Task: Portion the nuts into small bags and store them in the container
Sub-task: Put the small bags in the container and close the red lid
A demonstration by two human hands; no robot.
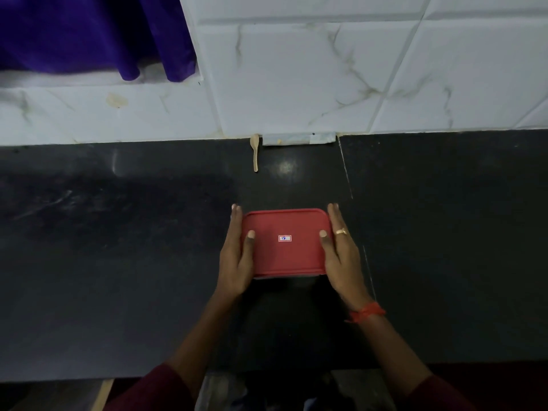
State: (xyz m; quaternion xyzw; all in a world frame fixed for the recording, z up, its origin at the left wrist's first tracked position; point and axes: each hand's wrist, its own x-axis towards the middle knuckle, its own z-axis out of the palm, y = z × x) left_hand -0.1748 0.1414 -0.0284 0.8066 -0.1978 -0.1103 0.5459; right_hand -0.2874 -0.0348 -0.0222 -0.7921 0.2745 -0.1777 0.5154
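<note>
One red-lidded container (286,256), with one small sticker (285,238) on its lid. One small wooden spoon (255,152). Two hands: one left hand (235,262), one right hand (341,259). One gold ring (341,231), one red wrist thread (367,312). One purple cloth (89,34). One black worktop (118,262).

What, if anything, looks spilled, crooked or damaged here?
Nothing spilled or broken. The red lid sits flat between the left hand and right hand. Only a brownish smear on the wall tile, upper left, stands out.
</note>
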